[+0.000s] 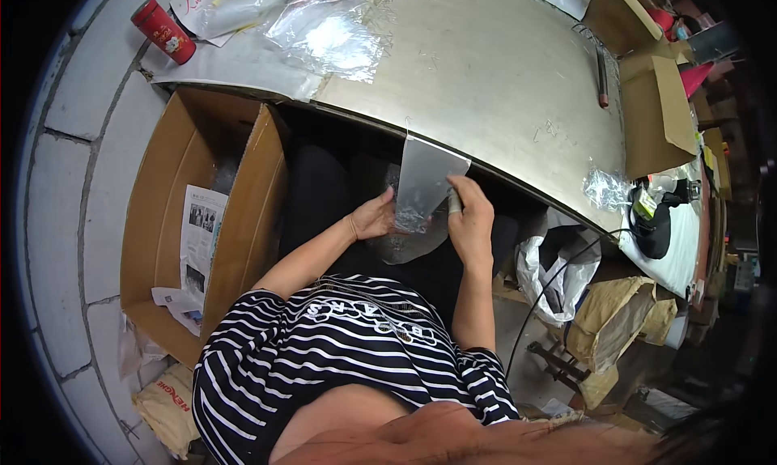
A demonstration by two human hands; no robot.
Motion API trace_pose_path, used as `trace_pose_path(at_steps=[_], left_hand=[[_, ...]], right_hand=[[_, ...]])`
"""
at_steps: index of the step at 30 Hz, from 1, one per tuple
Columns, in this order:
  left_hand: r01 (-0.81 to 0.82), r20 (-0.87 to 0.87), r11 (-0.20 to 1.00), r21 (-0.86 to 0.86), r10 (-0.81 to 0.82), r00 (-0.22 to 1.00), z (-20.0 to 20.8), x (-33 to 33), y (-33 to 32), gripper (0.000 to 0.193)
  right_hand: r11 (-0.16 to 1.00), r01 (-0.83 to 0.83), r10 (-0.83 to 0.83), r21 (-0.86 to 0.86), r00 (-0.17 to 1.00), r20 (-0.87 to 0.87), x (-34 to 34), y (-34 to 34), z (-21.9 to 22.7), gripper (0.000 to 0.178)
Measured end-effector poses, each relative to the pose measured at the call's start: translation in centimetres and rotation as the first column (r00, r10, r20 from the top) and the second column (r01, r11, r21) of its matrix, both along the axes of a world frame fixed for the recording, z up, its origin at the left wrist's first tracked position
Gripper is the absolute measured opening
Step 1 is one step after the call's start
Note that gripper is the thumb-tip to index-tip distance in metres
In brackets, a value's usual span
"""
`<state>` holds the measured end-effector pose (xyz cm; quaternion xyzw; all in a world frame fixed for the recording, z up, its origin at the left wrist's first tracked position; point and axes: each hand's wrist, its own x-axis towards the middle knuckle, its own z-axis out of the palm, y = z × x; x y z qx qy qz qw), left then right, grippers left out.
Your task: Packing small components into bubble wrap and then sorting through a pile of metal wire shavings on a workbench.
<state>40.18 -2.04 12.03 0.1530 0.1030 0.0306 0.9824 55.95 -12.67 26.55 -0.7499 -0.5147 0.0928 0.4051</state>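
Note:
Below the table's front edge, both my hands hold a clear plastic bag (425,178) over my lap. My left hand (372,216) grips its lower left side, where something small and shiny sits inside the bag. On the bag's right edge my right hand (469,214) pinches the plastic, with pale tape on one fingertip. The top of the bag stands up against the edge of the grey table (486,68).
An open cardboard box (198,222) with printed sheets stands at my left. A red can (164,30) and loose clear bags (324,32) lie at the table's far left. More cardboard boxes (655,113), a dark pen (602,76) and crumpled plastic (607,188) lie to the right.

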Motion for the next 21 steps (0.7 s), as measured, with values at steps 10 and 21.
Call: trace_pose_path(at_steps=[10, 21], left_hand=[[0.112, -0.242, 0.826, 0.552, 0.030, 0.970, -1.7, -1.6, -0.7, 0.054], [0.158, -0.280, 0.783, 0.602, 0.022, 0.960, 5.4, -0.1, -1.3, 0.041]], right_hand=[[0.855, -0.459, 0.425, -0.243, 0.887, -0.179, -3.1, -1.9, -5.2, 0.042], [0.936, -0.205, 0.185, -0.288, 0.978, -0.095, -0.4, -2.1, -7.7, 0.021]])
